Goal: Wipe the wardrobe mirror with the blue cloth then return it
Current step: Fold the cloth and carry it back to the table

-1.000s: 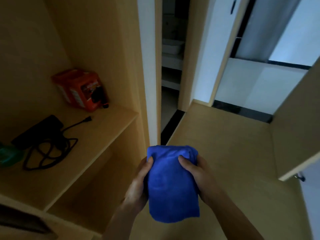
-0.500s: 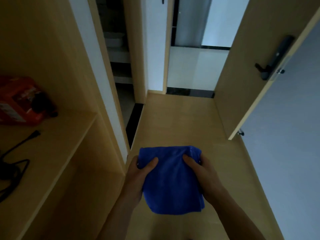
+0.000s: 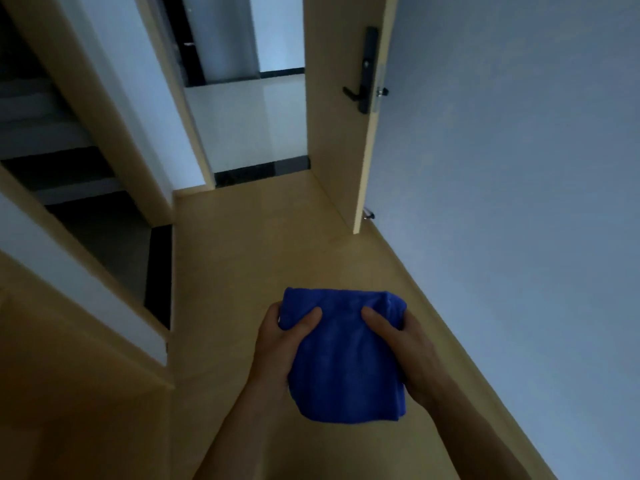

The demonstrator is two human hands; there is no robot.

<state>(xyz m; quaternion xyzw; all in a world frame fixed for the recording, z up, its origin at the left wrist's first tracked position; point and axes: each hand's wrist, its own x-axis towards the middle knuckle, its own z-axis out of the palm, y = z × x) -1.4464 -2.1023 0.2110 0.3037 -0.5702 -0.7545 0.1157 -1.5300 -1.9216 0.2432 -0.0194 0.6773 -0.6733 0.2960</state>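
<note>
Object: blue cloth [image 3: 346,362]
Appearance: saturated blue, soft nap, folded into a thick, roughly rectangular pad; top edge bunched and rounded.
Pose: long axis running up-down in the frame, lower end hanging free.
Location: lower centre of the frame, above the wooden floor.
Mirror: cannot be identified.

The folded blue cloth [image 3: 346,358] looks soft, napped and matt. The pale wood-grain floor [image 3: 249,258] is smooth, as is the door [image 3: 332,109] at 12 o'clock, with its matt black handle [image 3: 363,74].
</note>
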